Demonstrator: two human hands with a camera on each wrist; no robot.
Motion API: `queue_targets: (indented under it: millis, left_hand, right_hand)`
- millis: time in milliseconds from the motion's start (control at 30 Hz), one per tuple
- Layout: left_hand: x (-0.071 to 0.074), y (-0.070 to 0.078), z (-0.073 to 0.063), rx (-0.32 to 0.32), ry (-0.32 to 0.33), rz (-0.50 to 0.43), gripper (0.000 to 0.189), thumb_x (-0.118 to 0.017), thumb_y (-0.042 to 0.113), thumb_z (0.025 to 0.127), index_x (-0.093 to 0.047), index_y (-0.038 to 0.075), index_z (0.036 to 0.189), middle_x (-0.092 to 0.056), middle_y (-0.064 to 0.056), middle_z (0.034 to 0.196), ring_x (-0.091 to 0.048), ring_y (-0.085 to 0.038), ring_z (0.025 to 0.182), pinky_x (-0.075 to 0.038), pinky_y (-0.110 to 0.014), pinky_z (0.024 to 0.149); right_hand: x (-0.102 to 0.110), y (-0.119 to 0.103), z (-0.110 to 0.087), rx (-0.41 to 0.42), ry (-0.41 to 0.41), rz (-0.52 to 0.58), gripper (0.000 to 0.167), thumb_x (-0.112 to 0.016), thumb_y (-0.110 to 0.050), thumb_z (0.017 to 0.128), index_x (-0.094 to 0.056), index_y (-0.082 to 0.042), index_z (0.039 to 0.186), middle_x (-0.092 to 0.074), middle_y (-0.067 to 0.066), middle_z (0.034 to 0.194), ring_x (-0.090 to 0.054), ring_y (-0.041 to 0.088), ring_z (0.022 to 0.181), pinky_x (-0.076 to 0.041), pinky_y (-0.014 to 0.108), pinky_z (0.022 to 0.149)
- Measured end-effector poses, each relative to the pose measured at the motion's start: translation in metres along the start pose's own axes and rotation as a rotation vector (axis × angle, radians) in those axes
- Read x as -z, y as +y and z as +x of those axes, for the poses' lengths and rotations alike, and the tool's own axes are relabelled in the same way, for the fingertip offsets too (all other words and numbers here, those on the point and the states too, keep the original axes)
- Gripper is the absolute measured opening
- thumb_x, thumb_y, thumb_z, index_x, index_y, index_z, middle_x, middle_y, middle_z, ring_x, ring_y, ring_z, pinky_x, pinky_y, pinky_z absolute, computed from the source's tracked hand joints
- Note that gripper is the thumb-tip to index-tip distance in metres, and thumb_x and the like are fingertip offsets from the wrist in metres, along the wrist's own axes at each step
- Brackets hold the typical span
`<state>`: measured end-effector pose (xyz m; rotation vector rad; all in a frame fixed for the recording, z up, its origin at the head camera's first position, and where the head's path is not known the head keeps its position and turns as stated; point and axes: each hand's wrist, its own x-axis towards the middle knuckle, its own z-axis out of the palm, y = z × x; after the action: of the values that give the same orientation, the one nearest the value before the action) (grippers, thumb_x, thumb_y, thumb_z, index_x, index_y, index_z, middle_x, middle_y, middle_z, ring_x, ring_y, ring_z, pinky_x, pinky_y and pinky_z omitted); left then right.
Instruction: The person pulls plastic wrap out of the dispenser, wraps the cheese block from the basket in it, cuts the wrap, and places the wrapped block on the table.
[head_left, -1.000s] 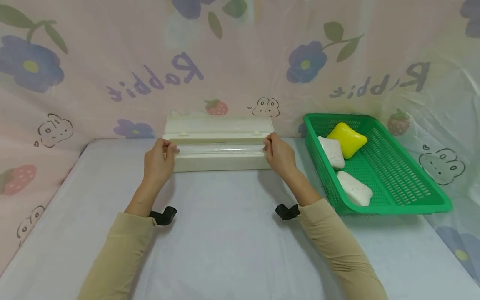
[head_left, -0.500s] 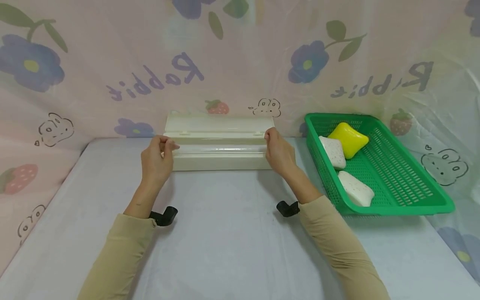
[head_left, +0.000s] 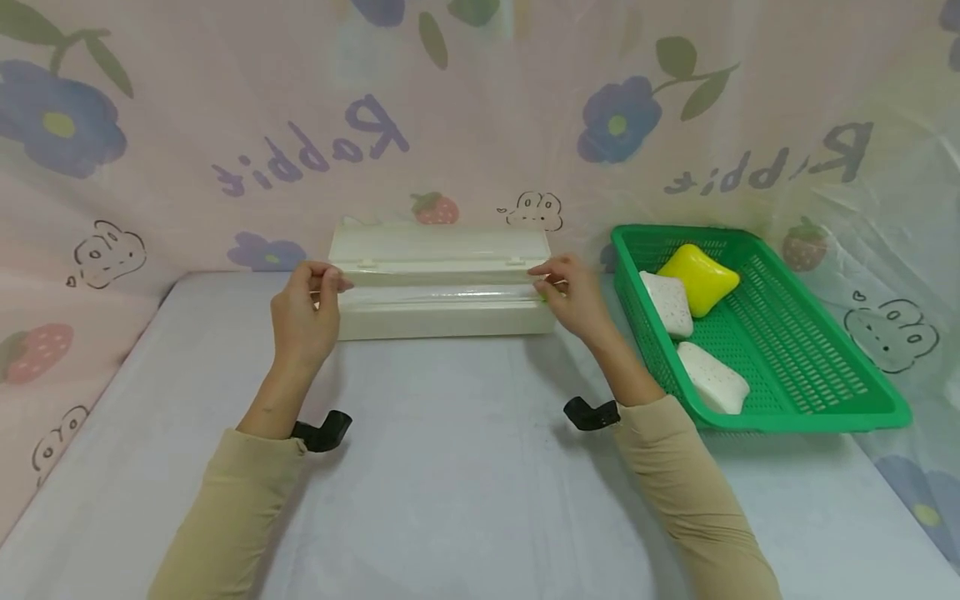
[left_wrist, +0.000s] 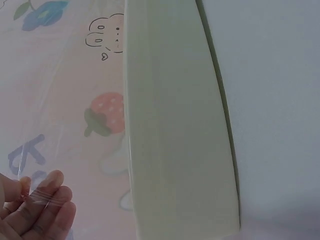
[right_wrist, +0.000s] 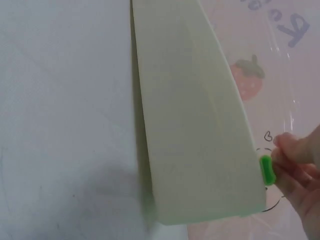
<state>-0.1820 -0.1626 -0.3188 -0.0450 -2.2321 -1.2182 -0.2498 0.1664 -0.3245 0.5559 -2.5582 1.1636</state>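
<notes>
A cream plastic wrap dispenser (head_left: 450, 323) stands at the table's far edge with its lid (head_left: 442, 244) raised. Clear plastic wrap (head_left: 442, 293) stretches across its opening. At the left end, my left hand (head_left: 306, 312) pinches the wrap; the left wrist view shows it creased between thumb and fingers (left_wrist: 50, 195). My right hand (head_left: 581, 300) is at the right end, thumb and index finger around the wrap's edge. A finger of it touches or nearly touches a small green slider (right_wrist: 268, 170) on the dispenser's rim. How firmly the right fingertips grip is hard to see.
To the right stands a green mesh basket (head_left: 795, 421) holding a yellow pillow-shaped piece (head_left: 699, 281) and two speckled white pieces (head_left: 712, 377). White cloth (head_left: 450, 467) covers the table. A printed curtain (head_left: 480, 125) hangs right behind the dispenser.
My left hand has shifted slightly left and up with the wrap. My right hand has turned and moved a little right, its index finger now stretched out, and the green slider shows beside it.
</notes>
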Motion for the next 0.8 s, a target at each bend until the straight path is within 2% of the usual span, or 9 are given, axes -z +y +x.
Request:
queue_targets:
  millis: [100, 133, 233, 333, 433, 533, 600, 733, 800]
  left_hand:
    - [0.002, 0.002, -0.002, -0.018, 0.005, -0.003, 0.026, -0.046, 0.015, 0.101, -0.055, -0.009, 0.105, -0.07, -0.023, 0.095, -0.066, -0.038, 0.094, -0.052, -0.046, 0.083]
    - [0.002, 0.003, -0.002, -0.028, 0.005, -0.003, 0.026, -0.046, 0.015, 0.101, -0.055, -0.009, 0.105, -0.07, -0.023, 0.095, -0.066, -0.038, 0.093, -0.052, -0.047, 0.083]
    - [0.003, 0.006, -0.004, -0.051, 0.0, -0.006, 0.027, -0.046, 0.015, 0.102, -0.054, -0.01, 0.105, -0.07, -0.023, 0.094, -0.066, -0.038, 0.092, -0.052, -0.046, 0.084]
    - [0.005, 0.008, -0.005, -0.068, 0.009, -0.002, 0.027, -0.046, 0.016, 0.102, -0.055, -0.009, 0.104, -0.071, -0.022, 0.094, -0.066, -0.037, 0.092, -0.051, -0.043, 0.083]
    - [0.006, 0.01, -0.005, -0.092, 0.024, 0.005, 0.028, -0.046, 0.017, 0.102, -0.056, -0.009, 0.104, -0.071, -0.021, 0.093, -0.066, -0.037, 0.092, -0.049, -0.03, 0.08]
    - [0.007, 0.01, -0.004, -0.103, 0.032, 0.007, 0.027, -0.047, 0.016, 0.101, -0.056, -0.01, 0.103, -0.071, -0.02, 0.094, -0.067, -0.036, 0.092, -0.043, -0.016, 0.078]
    - [0.008, 0.01, -0.005, -0.096, 0.039, 0.005, 0.026, -0.048, 0.015, 0.101, -0.056, -0.01, 0.103, -0.072, -0.02, 0.094, -0.067, -0.035, 0.09, -0.041, -0.01, 0.077]
    - [0.011, 0.01, -0.004, -0.109, 0.064, -0.007, 0.027, -0.051, 0.015, 0.1, -0.058, -0.01, 0.102, -0.071, -0.021, 0.092, -0.067, -0.036, 0.087, -0.039, -0.005, 0.075]
    - [0.012, 0.011, -0.003, -0.126, 0.078, -0.014, 0.027, -0.052, 0.015, 0.099, -0.059, -0.011, 0.102, -0.071, -0.022, 0.091, -0.067, -0.037, 0.086, -0.039, -0.003, 0.074]
  right_hand:
    - [-0.002, 0.002, 0.0, 0.045, 0.059, -0.024, 0.013, -0.061, -0.001, 0.092, -0.067, 0.01, 0.096, -0.055, 0.023, 0.112, -0.063, 0.033, 0.092, -0.056, 0.042, 0.08]
    - [-0.003, 0.004, 0.0, 0.066, 0.074, -0.064, 0.014, -0.06, -0.004, 0.093, -0.066, 0.009, 0.095, -0.057, 0.022, 0.11, -0.063, 0.032, 0.087, -0.057, 0.041, 0.077]
    - [-0.006, 0.007, -0.001, 0.108, 0.108, -0.185, 0.014, -0.056, -0.009, 0.096, -0.063, 0.003, 0.098, -0.065, 0.019, 0.094, -0.062, 0.029, 0.072, -0.054, 0.038, 0.064]
    - [-0.008, 0.008, -0.001, 0.115, 0.139, -0.3, 0.014, -0.051, -0.014, 0.099, -0.06, -0.003, 0.1, -0.067, 0.012, 0.075, -0.058, 0.028, 0.059, -0.045, 0.039, 0.055]
    - [-0.006, 0.001, 0.0, 0.113, 0.171, -0.35, 0.019, -0.048, -0.021, 0.101, -0.06, -0.005, 0.1, -0.066, 0.01, 0.071, -0.059, 0.029, 0.058, -0.046, 0.042, 0.053]
    - [-0.005, -0.005, 0.001, 0.115, 0.188, -0.375, 0.025, -0.047, -0.027, 0.101, -0.06, -0.005, 0.099, -0.064, 0.011, 0.076, -0.059, 0.03, 0.062, -0.046, 0.045, 0.055]
    - [-0.004, -0.008, -0.001, 0.106, 0.194, -0.322, 0.025, -0.049, -0.025, 0.101, -0.061, -0.003, 0.097, -0.064, 0.013, 0.083, -0.062, 0.031, 0.07, -0.05, 0.045, 0.06]
    - [-0.002, -0.014, -0.005, 0.06, 0.189, -0.03, 0.024, -0.049, -0.016, 0.1, -0.059, 0.005, 0.096, -0.068, 0.021, 0.094, -0.069, 0.033, 0.085, -0.058, 0.035, 0.069]
    - [-0.001, -0.018, -0.005, 0.057, 0.208, 0.084, 0.024, -0.049, -0.014, 0.1, -0.059, 0.007, 0.095, -0.07, 0.022, 0.093, -0.071, 0.034, 0.086, -0.058, 0.033, 0.068]
